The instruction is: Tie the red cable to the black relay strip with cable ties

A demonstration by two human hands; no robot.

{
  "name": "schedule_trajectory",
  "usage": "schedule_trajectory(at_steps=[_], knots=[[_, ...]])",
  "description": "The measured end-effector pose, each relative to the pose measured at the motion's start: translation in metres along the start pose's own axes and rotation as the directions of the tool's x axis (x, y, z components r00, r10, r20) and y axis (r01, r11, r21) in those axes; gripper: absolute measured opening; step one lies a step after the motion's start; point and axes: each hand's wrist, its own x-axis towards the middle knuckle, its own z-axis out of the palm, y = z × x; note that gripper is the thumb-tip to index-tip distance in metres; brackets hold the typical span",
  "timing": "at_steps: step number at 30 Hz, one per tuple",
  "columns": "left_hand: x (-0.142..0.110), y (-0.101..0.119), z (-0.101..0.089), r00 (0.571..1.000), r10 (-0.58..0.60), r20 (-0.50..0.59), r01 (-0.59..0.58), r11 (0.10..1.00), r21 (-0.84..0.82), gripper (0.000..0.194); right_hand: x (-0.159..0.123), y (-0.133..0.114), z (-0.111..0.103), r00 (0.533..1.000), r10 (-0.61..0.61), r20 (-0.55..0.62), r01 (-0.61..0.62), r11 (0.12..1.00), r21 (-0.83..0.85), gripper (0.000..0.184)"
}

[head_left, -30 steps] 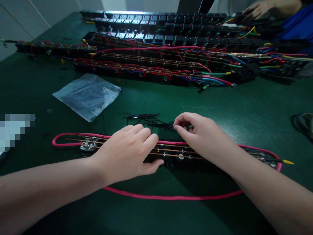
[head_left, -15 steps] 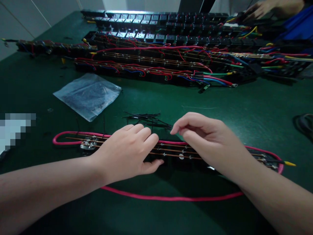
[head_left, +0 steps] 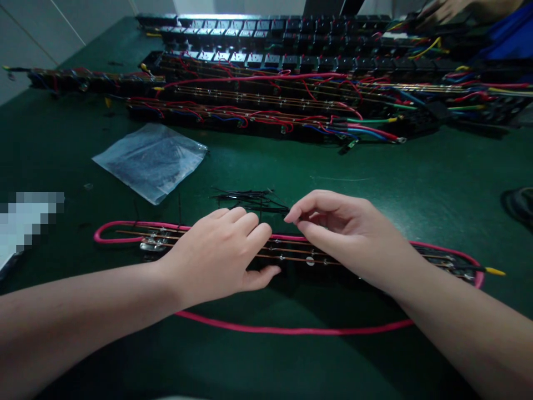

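Head view: a long black strip (head_left: 291, 257) with thin copper-coloured rods lies across the surface (head_left: 258, 364), close to the person. Its middle parts hide under the two hands and the right arm. A pinkish-red cord (head_left: 266, 330) runs along its far side, bends round at both ends, and shows again as a low curve on the near side. Both arms cover bits of the cord. Near the right end, a yellow tip (head_left: 495, 271) sticks out.

The left hand (head_left: 222, 250) is clamped on the strip, with its fingers over the far side and its thumb on the near side. Its fingertips are hard to see. The right hand (head_left: 347, 228) is bent, with its finger and thumb close to each other by the pile of thin black ties (head_left: 250, 199). I cannot tell if they pinch one.

Thin black ties also stand up near the strip's left end. Behind is a cloudy bag (head_left: 152, 161); what is in it is hard to make out. Farther back lie more strips (head_left: 233, 116) with lots of wires. Top right, another person's hand (head_left: 453, 10) is cut off, near something blue (head_left: 510, 36). A thing at the left edge is blurred into squares.
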Motion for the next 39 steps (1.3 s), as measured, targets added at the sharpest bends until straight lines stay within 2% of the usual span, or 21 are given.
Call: schedule_trajectory(at_steps=[8,13,22,28,39], knots=[[0.0005,0.0001,0.0006,1.000,0.009,-0.013,-0.009,1.000,0.004,0.032,0.0000,-0.0011,-0.0011,0.998,-0.051,-0.023,0.050,0.998,-0.046,0.014],[0.0000,0.0003,0.0016,0.999,0.018,-0.027,-0.017,0.999,0.037,0.032,-0.0018,-0.0009,-0.0040,0.977,-0.139,-0.159,0.126,0.988,-0.090,0.014],[-0.0012,0.0004,0.0039,0.995,0.060,-0.086,-0.048,0.990,0.129,0.033,-0.0013,-0.0045,-0.0025,0.981,-0.060,-0.186,0.066,0.997,0.028,0.011],[-0.0022,0.0003,0.0031,0.992,0.050,-0.118,-0.031,0.987,0.159,0.032,-0.0017,-0.0001,-0.0011,0.991,-0.025,-0.130,0.048,0.983,0.179,0.020],[-0.0033,0.0021,-0.0047,0.990,0.037,-0.133,-0.010,0.981,0.192,0.031,-0.0024,-0.0017,-0.0029,1.000,-0.012,-0.008,0.013,0.999,0.053,0.008]])
